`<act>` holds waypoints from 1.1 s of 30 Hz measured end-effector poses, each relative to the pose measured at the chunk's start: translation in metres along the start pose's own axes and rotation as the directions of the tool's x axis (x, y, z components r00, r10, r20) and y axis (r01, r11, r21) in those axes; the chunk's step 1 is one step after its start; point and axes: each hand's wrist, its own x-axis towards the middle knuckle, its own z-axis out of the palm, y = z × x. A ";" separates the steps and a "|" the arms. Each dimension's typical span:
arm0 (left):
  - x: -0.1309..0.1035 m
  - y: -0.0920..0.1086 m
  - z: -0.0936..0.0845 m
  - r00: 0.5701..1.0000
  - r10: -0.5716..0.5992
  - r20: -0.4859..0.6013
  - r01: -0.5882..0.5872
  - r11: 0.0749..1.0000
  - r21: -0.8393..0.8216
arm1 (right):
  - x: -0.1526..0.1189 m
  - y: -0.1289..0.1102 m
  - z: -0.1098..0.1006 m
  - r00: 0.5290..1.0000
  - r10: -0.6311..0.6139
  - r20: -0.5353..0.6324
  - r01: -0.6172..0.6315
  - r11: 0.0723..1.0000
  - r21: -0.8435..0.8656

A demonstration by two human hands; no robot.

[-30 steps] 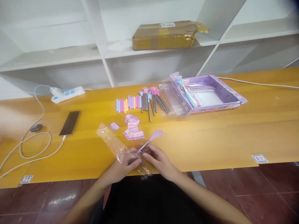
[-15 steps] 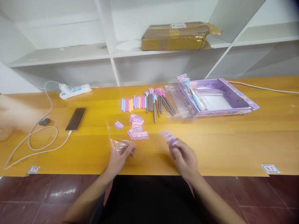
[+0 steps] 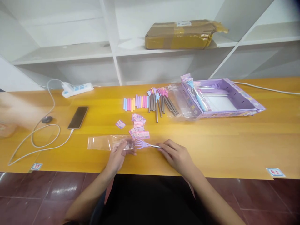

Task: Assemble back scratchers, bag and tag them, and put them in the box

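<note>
My left hand [image 3: 119, 155] is closed on a clear plastic bag [image 3: 99, 142], which stretches flat to the left above the table. Between my right hand's [image 3: 179, 155] fingers is the metal rod of a back scratcher [image 3: 142, 143]. Its purple hand-shaped head points left and meets the bag's end by my left fingers; whether the tips are inside I cannot tell. Just beyond lie printed pink cards [image 3: 140, 134] and one separate card [image 3: 120, 124]. Further back are coloured handle sleeves [image 3: 138, 102] in a row and several back scratchers [image 3: 157, 107] with dark rods.
A purple display box [image 3: 234, 112] stands at the right, with a bagged blue back scratcher [image 3: 198, 98] across its left wall. Left lie a phone [image 3: 78, 117], its white cable and a power strip [image 3: 77, 89]. A taped carton [image 3: 178, 36] sits on the shelf.
My right hand has turned the back scratcher so its head points left, bringing it to the bag. The bag, upright and folded before, now lies stretched out leftward.
</note>
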 end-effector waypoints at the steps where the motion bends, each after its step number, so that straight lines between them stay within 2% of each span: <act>1: 0.000 0.001 0.001 1.000 -0.001 0.003 0.001 1.000 -0.002 | 0.000 0.000 -0.001 1.000 0.006 -0.005 -0.006 1.000 -0.005; 9: -0.002 0.001 0.004 0.999 -0.005 -0.033 0.008 0.996 0.094 | -0.001 0.003 0.001 1.000 -0.016 -0.008 0.016 1.000 0.013; 18: -0.003 0.001 0.004 0.991 -0.111 0.074 0.099 0.983 0.158 | 0.001 0.001 0.002 0.998 -0.061 -0.020 0.061 0.998 0.031; 24: -0.004 0.001 0.003 0.979 -0.113 0.171 0.079 0.977 0.197 | 0.004 -0.004 0.007 0.993 -0.116 -0.033 0.117 0.993 0.030; 30: -0.007 0.002 0.003 0.946 -0.180 0.270 0.079 0.935 0.344 | 0.003 -0.007 0.009 0.986 -0.165 -0.008 0.165 0.986 0.029; 33: -0.006 0.001 0.002 0.970 -0.093 0.224 0.021 0.953 0.302 | 0.003 -0.007 0.007 0.995 -0.087 0.039 0.085 0.995 0.054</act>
